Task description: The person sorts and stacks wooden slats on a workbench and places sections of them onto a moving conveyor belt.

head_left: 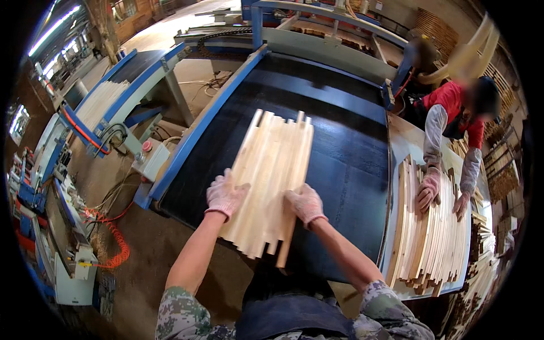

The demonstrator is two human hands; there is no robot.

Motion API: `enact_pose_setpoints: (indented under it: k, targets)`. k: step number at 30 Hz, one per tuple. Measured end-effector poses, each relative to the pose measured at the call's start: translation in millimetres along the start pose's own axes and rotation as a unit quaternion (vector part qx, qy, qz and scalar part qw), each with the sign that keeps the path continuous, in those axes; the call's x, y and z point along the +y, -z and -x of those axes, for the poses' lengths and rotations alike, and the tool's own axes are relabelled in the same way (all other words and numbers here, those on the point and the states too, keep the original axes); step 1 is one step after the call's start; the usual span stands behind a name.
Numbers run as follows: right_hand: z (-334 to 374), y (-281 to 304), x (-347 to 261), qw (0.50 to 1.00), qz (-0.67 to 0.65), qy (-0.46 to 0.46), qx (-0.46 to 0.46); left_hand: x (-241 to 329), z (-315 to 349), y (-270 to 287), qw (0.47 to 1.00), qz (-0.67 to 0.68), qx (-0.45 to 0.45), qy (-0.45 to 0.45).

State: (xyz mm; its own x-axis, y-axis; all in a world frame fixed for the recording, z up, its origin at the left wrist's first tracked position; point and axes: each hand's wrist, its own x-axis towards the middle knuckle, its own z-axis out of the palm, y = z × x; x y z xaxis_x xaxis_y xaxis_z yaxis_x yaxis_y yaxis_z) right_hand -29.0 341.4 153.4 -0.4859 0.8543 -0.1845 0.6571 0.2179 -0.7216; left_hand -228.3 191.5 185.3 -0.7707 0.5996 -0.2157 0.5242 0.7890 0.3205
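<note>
A bundle of pale wooden strips (267,170) lies lengthwise in front of me over the near part of a black conveyor belt (345,187), its strip ends uneven. My left hand (225,195), in a pinkish-white knit glove, presses on the bundle's left edge with the thumb on top. On the right edge, my right hand (306,204), gloved alike, grips the strips from the side. Both hands squeeze the bundle between them; the fingers beneath or along its sides are partly hidden. The near ends of the strips overhang the belt's front edge.
At right, a co-worker in a red vest (453,102) handles more wooden strips (425,226) on a side table (405,141). A blue rail (212,122) borders the belt. Left stand a control box with a red button (147,146), another conveyor (141,65) and an orange coiled hose (119,243).
</note>
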Motion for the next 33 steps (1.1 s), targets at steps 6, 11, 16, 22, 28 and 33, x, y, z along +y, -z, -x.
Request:
enact_pose_setpoints:
  k: [6,11,16,22,28,33]
  targets:
    - [-45,-107,-65,0.876,0.339,0.335,-0.072,-89,14,-41,0.958,-0.038,0.244,-0.147]
    - [-74,-146,-111,0.981,0.058,0.102,-0.157,-61,63,-31,0.963,0.128,0.197,-0.130]
    - [-43,-82,-81,0.941,-0.130,0.134,-0.281,-39,101,-50,0.915,0.321,0.189,-0.153]
    - [41,-65,19,0.959,-0.092,0.205,-0.171,7,109,-92,0.867,0.431,0.159,-0.195]
    - [125,86,93,0.910,-0.173,0.160,-0.342,113,136,-116,0.855,0.442,0.028,-0.269]
    - [177,254,150,0.947,-0.261,0.112,-0.151,214,173,-138,0.841,0.401,-0.049,-0.361]
